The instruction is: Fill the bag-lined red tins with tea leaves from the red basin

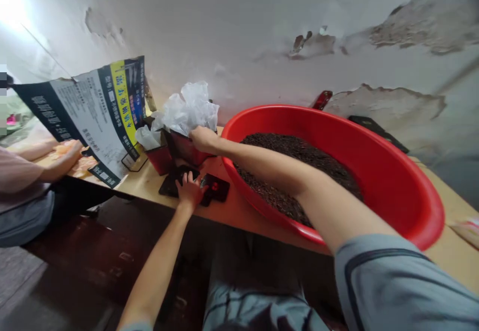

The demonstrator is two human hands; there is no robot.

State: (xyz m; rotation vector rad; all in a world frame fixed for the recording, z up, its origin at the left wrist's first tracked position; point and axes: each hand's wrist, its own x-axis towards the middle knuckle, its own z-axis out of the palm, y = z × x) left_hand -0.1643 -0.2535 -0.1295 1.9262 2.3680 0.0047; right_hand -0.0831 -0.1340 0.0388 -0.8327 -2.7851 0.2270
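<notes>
My left hand lies with its fingers spread over a flat black device, which looks like a small digital scale. Red lit marks glow on its black panel. Farther back, my right hand is curled at the rim of a red box stuffed with crumpled white plastic bags; its fingertips are hidden, so what they grip cannot be made out. A second red box with white plastic stands just left. Under my right forearm sits a big red tub holding dark, dry, leaf-like bits.
A printed cardboard sheet stands upright on the wooden table at the left. Beyond it, another person's arm rests over orange-pink items. A peeling wall closes off the back. Dark flat objects lie behind the tub.
</notes>
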